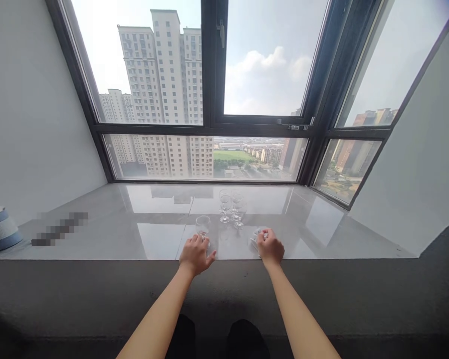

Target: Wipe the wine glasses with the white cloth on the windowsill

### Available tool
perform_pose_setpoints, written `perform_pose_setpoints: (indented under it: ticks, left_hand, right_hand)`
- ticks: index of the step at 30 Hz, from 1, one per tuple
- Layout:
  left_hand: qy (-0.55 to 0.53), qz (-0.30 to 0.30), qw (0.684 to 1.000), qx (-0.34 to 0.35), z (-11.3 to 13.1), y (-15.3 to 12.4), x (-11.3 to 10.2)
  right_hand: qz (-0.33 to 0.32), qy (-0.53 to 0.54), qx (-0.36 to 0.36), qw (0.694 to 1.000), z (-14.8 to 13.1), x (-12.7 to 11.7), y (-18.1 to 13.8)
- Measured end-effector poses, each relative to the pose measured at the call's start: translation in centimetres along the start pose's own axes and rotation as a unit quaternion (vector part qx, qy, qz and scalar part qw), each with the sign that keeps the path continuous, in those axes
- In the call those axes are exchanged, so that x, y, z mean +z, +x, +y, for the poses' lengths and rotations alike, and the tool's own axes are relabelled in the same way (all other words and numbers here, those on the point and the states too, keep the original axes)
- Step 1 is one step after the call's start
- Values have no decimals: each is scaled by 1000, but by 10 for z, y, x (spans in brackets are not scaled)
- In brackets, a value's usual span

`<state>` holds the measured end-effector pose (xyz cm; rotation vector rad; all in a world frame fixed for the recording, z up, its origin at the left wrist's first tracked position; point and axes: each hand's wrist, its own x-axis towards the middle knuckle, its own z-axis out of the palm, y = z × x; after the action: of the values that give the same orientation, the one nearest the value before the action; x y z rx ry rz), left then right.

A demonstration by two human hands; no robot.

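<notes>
On the glossy sill, my left hand point(197, 254) is at the lower part of a clear stemmed glass point(202, 223) that stands upright. Its fingers curl over the stem and foot, while the thumb sticks out to the side. My right hand point(271, 247) is closed in a pinch on a crumpled white cloth point(254, 239), which looks thin, perhaps a tissue. Most of the cloth's right side is covered by the fingers. Beyond both hands, several more stemmed glasses point(239, 212) are grouped close together, upright and see-through.
The light tiled windowsill point(108, 234) ends at a front edge just before my wrists. Behind it rise dark-framed window panes point(205, 130). A blue and white striped container point(0, 230) sits at the far left, near a blurred-out patch point(60, 228).
</notes>
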<state>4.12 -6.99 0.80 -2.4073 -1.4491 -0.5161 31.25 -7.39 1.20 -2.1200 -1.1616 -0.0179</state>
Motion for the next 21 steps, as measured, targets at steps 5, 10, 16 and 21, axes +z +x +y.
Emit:
perform_pose_setpoints:
  ticks: [5, 10, 16, 21]
  left_hand:
    - [-12, 14, 1000, 6, -1, -1, 1]
    - [-1, 8, 1000, 6, -1, -1, 1]
    - [-3, 4, 1000, 11, -2, -2, 2]
    - [2, 7, 1000, -3, 0, -2, 0]
  right_hand:
    - [-47, -1, -163, 986, 5, -4, -13]
    - [-60, 31, -201, 977, 2, -2, -23]
    - [-22, 188, -187, 964, -74, -18, -12]
    - [-27, 219, -321, 921, -159, -38, -21]
